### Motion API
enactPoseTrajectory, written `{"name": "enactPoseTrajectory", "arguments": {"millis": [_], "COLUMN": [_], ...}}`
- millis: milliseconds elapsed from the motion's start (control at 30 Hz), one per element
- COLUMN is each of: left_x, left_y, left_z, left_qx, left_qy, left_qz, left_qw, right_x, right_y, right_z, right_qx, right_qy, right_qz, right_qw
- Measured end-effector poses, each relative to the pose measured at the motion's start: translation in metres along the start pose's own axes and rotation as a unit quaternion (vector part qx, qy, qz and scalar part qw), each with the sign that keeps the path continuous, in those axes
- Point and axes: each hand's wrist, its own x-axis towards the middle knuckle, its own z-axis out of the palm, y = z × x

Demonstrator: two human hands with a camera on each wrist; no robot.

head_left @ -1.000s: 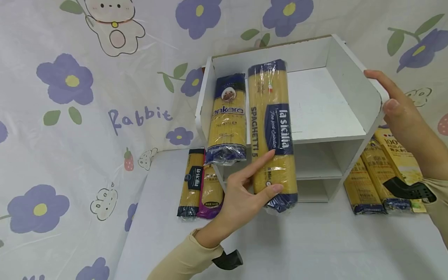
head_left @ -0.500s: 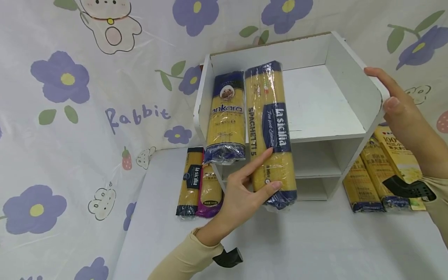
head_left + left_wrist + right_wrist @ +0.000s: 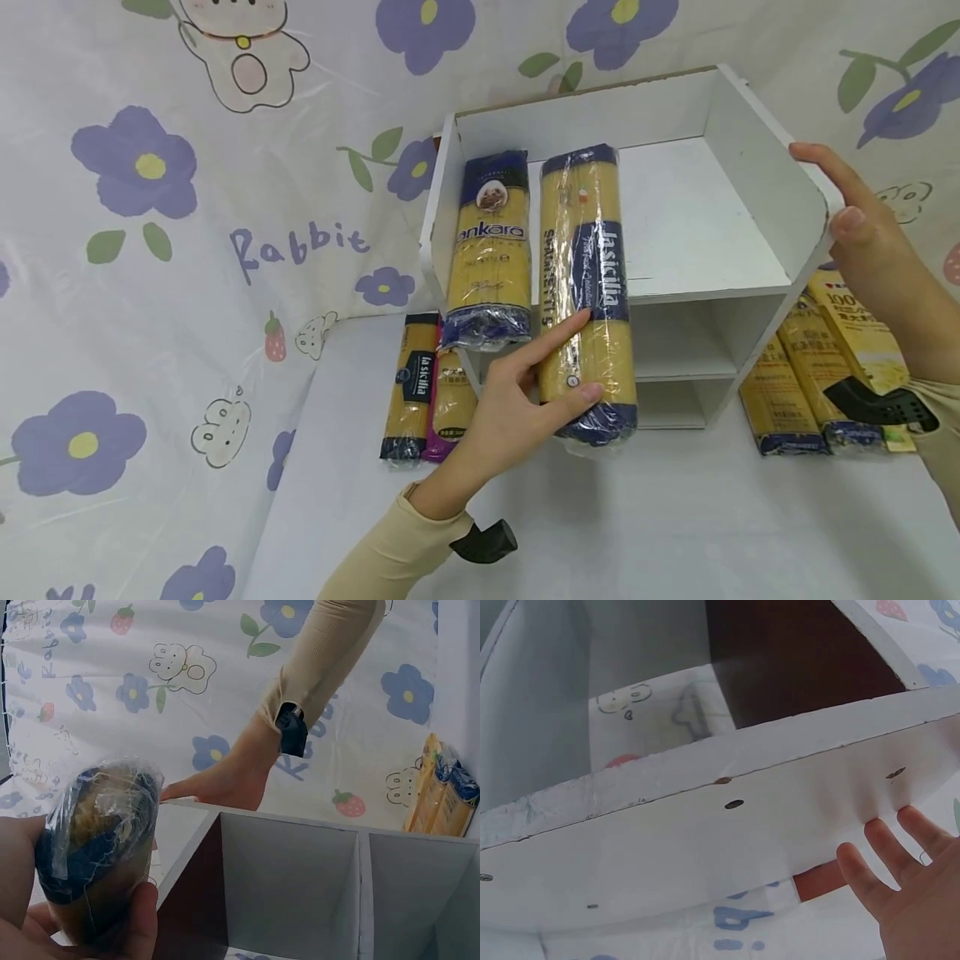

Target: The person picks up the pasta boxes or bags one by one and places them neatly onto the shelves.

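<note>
1. The left hand is gripping the near end of the La Sicilia spaghetti pack. The thumb and fingers are curling round it from about 7 o'clock, counting from the pack's middle in the head view.
2. The pack is sitting over the top level of the white shelf, with its near end poking out past the front edge. I can't tell if its underside is touching the shelf.
3. It is likely feeling a bit heavy for its size, and stiff. The shiny wrapper is probably being slippery, and the dry sticks could snap if bent. Holding near the middle, thumb on one side and fingers on the other, should keep it steady; the crinkly wrapper ends look like a poor place to hold.
4. At 3 o'clock, the right hand is touching the shelf's side wall, its fingers lying mostly straight and not curling round any pack.
5. At 9 o'clock, the Ankara pasta pack is lying just beside the spaghetti.
6. At 8 o'clock, a second La Sicilia pack and a purple-edged pasta pack are resting on the white table.
7. Near 4 o'clock, yellow pasta packs are resting past the shelf.
</note>
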Motion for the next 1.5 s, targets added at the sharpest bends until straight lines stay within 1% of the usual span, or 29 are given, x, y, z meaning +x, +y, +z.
{"name": "enactPoseTrajectory", "arguments": {"millis": [100,300,500,600,833,1100,1267,1500], "left_x": [0.0007,0.0017,0.0027,0.0035,0.0043,0.0066,0.008,0.0101], "left_y": [0.0004,0.0012,0.0008,0.0002,-0.0011,-0.001,-0.0007,-0.0015], "left_z": [-0.0009,-0.0021,-0.0029,-0.0019,0.0001,0.0002,0.0003,0.0017], "left_qx": [-0.006,-0.021,-0.024,-0.026,-0.029,-0.032,-0.04,-0.039], "left_qy": [-0.006,-0.028,-0.046,-0.051,-0.05,-0.056,-0.07,-0.095], "left_qz": [0.007,0.013,0.017,0.021,0.022,0.022,0.026,0.02], "left_qw": [0.9999,0.9993,0.9985,0.9981,0.9981,0.9976,0.9964,0.9945], "right_x": [0.0002,0.0006,0.0015,0.0008,0.0012,0.0015,0.0018,0.0009], "right_y": [0.0005,0.0023,0.0024,0.0029,0.0054,-0.0017,0.0029,0.0031], "right_z": [-0.0001,-0.0014,-0.0017,-0.0019,-0.0026,0.0026,-0.0011,-0.0003], "right_qx": [0.007,0.001,0.015,0.013,0.01,0.02,0.02,0.015], "right_qy": [0.002,0.004,0.001,-0.002,-0.001,0.0,-0.002,-0.004], "right_qz": [0.002,0.001,0.003,-0.002,-0.004,-0.001,-0.006,-0.009], "right_qw": [1.0,1.0,1.0,1.0,1.0,1.0,1.0,1.0]}}
